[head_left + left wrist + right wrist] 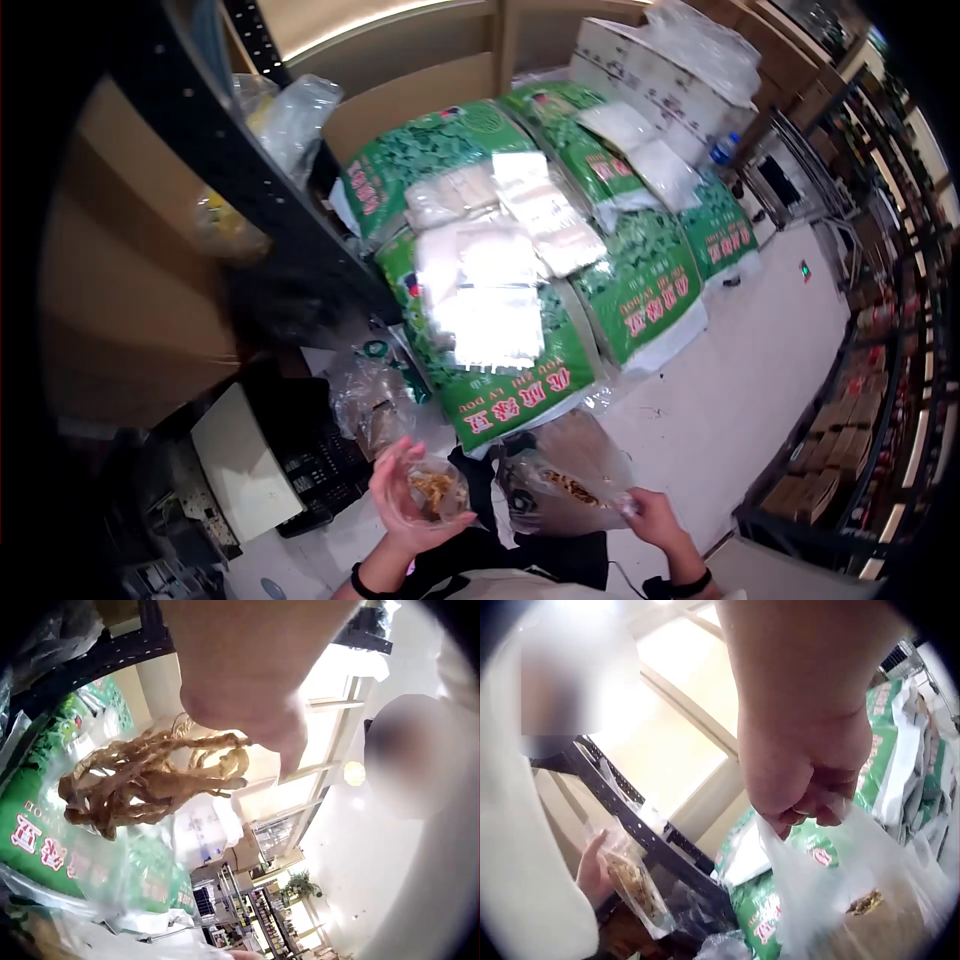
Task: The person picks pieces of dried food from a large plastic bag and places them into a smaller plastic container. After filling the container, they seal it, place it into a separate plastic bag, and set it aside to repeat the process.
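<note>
My left hand [398,505] curls round a small clear bag [440,492] of dried, brown, stringy root-like pieces [150,776]. From the right wrist view, this bag [637,889] stands tilted, with the left hand's fingers along its side. With my right hand [655,522] I pinch the gathered edge of a larger clear plastic bag [580,450], in front of my body. Dark brown bits [866,902] show inside that larger bag beside a brown surface. The right hand's fingertips [829,810] are bunched on the thin plastic.
Green printed sacks [640,285] lie stacked ahead, bearing packs of flat clear bags [490,300]. On the left stand a dark metal shelf post [250,150] and a black keyboard [320,470]. Another clear bag [375,405] lies near it. Stocked shelves [850,420] line the right.
</note>
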A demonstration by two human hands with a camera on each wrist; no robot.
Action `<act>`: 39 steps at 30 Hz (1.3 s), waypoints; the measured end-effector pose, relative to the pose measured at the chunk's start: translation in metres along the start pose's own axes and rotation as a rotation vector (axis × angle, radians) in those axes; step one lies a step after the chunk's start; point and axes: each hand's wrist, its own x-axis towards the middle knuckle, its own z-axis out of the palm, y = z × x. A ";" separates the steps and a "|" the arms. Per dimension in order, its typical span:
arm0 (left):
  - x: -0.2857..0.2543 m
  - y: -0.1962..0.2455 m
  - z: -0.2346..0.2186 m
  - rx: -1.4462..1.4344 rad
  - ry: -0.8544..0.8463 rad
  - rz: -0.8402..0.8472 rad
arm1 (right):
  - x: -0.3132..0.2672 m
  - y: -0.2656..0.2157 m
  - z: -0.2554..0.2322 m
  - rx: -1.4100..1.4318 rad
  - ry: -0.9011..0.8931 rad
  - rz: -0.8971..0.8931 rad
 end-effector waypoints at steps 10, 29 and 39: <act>0.035 0.044 0.033 0.179 0.219 0.090 | 0.026 -0.004 -0.126 -0.170 -0.049 -0.049; -0.088 0.165 0.223 0.577 0.842 0.006 | 0.136 0.083 -0.126 -0.317 -0.572 -0.799; -0.117 0.150 0.181 0.484 0.894 -0.007 | 0.140 0.057 -0.080 -0.550 -0.602 -0.975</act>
